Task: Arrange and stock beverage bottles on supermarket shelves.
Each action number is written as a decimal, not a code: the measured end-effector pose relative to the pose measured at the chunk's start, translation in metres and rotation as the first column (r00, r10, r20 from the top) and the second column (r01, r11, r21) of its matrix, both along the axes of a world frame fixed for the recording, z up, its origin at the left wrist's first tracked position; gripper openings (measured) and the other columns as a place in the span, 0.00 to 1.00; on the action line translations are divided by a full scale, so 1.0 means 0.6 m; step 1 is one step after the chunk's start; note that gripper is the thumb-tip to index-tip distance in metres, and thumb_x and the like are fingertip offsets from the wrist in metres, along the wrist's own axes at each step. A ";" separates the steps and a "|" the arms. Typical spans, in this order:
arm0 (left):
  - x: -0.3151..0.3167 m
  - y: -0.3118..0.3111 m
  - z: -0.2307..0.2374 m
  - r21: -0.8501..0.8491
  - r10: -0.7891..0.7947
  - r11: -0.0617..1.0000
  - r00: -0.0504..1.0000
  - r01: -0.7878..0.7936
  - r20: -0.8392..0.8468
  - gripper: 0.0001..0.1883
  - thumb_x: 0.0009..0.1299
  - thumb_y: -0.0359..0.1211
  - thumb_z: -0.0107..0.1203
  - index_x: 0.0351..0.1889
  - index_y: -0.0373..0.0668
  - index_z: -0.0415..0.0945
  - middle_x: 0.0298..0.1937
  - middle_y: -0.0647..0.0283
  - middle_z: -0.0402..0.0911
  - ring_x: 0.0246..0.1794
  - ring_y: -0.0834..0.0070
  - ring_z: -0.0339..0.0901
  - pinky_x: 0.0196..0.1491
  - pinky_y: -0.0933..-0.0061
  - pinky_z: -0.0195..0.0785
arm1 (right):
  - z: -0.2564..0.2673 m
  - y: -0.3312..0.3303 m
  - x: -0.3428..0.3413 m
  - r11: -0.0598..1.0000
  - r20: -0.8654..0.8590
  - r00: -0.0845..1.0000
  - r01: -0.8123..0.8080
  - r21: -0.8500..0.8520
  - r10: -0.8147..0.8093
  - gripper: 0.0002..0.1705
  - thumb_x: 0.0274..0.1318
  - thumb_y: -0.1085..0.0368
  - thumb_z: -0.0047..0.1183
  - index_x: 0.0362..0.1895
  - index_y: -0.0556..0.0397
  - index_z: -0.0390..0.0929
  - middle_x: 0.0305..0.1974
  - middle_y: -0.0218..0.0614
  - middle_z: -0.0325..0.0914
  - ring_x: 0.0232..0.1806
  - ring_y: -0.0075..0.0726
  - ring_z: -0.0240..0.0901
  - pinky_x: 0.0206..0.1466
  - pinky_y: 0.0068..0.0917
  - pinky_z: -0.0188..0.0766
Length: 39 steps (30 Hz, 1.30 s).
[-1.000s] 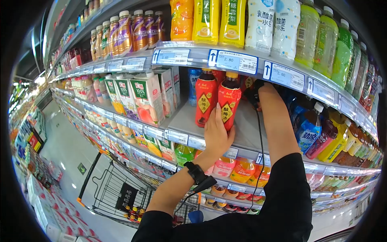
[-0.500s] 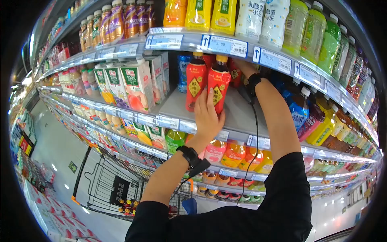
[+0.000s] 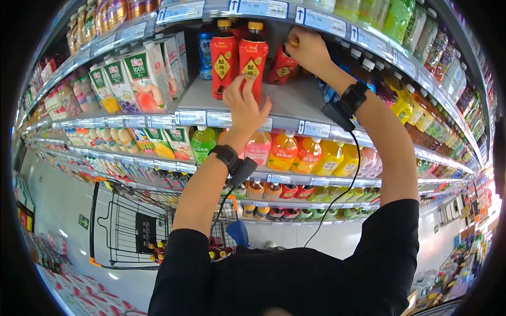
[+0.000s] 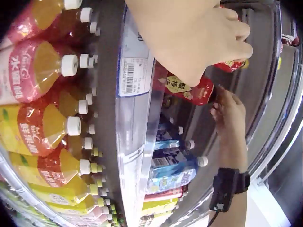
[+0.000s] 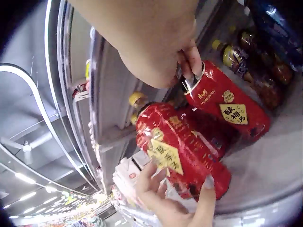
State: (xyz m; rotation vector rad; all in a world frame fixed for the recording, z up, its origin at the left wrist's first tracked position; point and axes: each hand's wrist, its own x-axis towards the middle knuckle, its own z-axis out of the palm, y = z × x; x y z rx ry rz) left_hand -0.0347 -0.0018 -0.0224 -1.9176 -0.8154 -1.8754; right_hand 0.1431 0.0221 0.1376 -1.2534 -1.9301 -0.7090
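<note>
In the head view, two red-labelled sour plum drink bottles stand at the shelf front: the left one (image 3: 225, 60) and the right one (image 3: 253, 52). My left hand (image 3: 245, 105) rests its fingers low on the right one, thumb spread to the side. The right wrist view shows those fingers and thumb at the lower part of that bottle (image 5: 182, 146). My right hand (image 3: 310, 50) grips a third plum drink bottle (image 3: 283, 66) by its top, from above. This bottle leans beside the other two; its cap is mostly hidden by the hand.
Juice cartons (image 3: 139, 76) stand left of the bottles, with a blue can (image 3: 205, 55) behind. Blue bottles (image 4: 173, 168) fill the shelf's right side. A price-label rail (image 3: 316, 129) edges the shelf. A shopping cart (image 3: 126, 226) is at lower left; a cable hangs from my right wrist.
The view has tipped down, so the shelves sit higher. My right hand, earlier deep in the shelf, now shows at the third bottle's top. My left hand's fingers have spread and slid lower.
</note>
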 end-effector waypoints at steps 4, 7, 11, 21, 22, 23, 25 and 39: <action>0.030 -0.031 -0.004 -0.003 -0.342 0.940 0.939 0.342 0.035 0.40 0.49 0.28 0.65 0.61 0.37 0.56 0.60 0.47 0.60 0.61 0.50 0.57 0.63 0.54 0.50 | -0.038 -0.113 -0.033 0.995 0.046 0.994 -0.097 -0.026 0.098 0.14 0.44 0.61 0.59 0.36 0.50 0.74 0.35 0.45 0.70 0.31 0.54 0.73 0.33 0.41 0.73; 0.053 -0.055 0.023 -0.092 -0.482 0.861 0.861 0.500 0.166 0.42 0.48 0.29 0.66 0.62 0.37 0.56 0.60 0.48 0.61 0.61 0.53 0.60 0.62 0.58 0.55 | -0.071 -0.182 -0.049 0.992 0.094 0.988 -0.114 -0.057 0.119 0.13 0.47 0.60 0.56 0.39 0.47 0.72 0.37 0.44 0.66 0.27 0.52 0.74 0.29 0.41 0.75; 0.067 -0.035 0.024 -0.221 -0.542 0.779 0.808 0.586 0.232 0.40 0.48 0.29 0.67 0.61 0.38 0.61 0.58 0.50 0.67 0.58 0.56 0.66 0.59 0.60 0.60 | -0.095 -0.247 -0.049 0.991 0.146 0.980 -0.128 -0.044 0.133 0.15 0.47 0.63 0.59 0.41 0.47 0.74 0.32 0.36 0.64 0.25 0.41 0.71 0.25 0.33 0.74; 0.079 -0.129 0.095 -0.489 -0.341 0.658 0.806 0.572 0.484 0.30 0.51 0.28 0.68 0.52 0.42 0.69 0.47 0.59 0.78 0.45 0.62 0.77 0.51 0.65 0.69 | -0.020 -0.424 -0.132 0.992 0.564 0.816 -0.116 -0.055 0.127 0.28 0.41 0.68 0.53 0.53 0.47 0.70 0.36 0.38 0.70 0.17 0.26 0.70 0.13 0.21 0.63; 0.081 -0.128 0.090 -0.374 -0.447 0.652 0.733 0.659 0.512 0.30 0.50 0.28 0.70 0.52 0.41 0.69 0.48 0.59 0.77 0.47 0.66 0.76 0.51 0.68 0.69 | -0.018 -0.456 -0.147 0.953 0.526 0.795 -0.251 -0.169 0.303 0.27 0.42 0.67 0.53 0.53 0.47 0.70 0.37 0.37 0.71 0.16 0.25 0.70 0.12 0.21 0.61; 0.082 -0.123 0.084 -0.254 -0.549 0.631 0.652 0.734 0.523 0.31 0.49 0.28 0.71 0.51 0.41 0.69 0.48 0.60 0.76 0.49 0.70 0.74 0.51 0.70 0.69 | -0.016 -0.488 -0.162 0.883 0.470 0.749 -0.373 -0.285 0.468 0.27 0.43 0.67 0.52 0.53 0.48 0.71 0.37 0.37 0.71 0.16 0.23 0.69 0.11 0.21 0.59; 0.080 -0.126 0.077 -0.066 -0.711 0.547 0.505 0.835 0.490 0.36 0.46 0.25 0.72 0.54 0.40 0.66 0.54 0.59 0.73 0.55 0.71 0.71 0.57 0.70 0.66 | -0.013 -0.522 -0.186 0.722 0.246 0.700 -0.539 -0.433 0.670 0.25 0.42 0.67 0.53 0.51 0.49 0.72 0.35 0.34 0.73 0.16 0.22 0.69 0.12 0.22 0.60; -0.127 -0.315 0.014 -0.452 -0.740 0.170 0.416 0.876 0.529 0.36 0.47 0.36 0.73 0.54 0.38 0.68 0.53 0.56 0.75 0.56 0.68 0.72 0.59 0.63 0.64 | 0.025 -0.517 -0.265 0.011 -0.502 0.371 -0.812 -0.583 0.781 0.19 0.47 0.79 0.45 0.46 0.58 0.62 0.41 0.47 0.70 0.41 0.53 0.72 0.40 0.37 0.70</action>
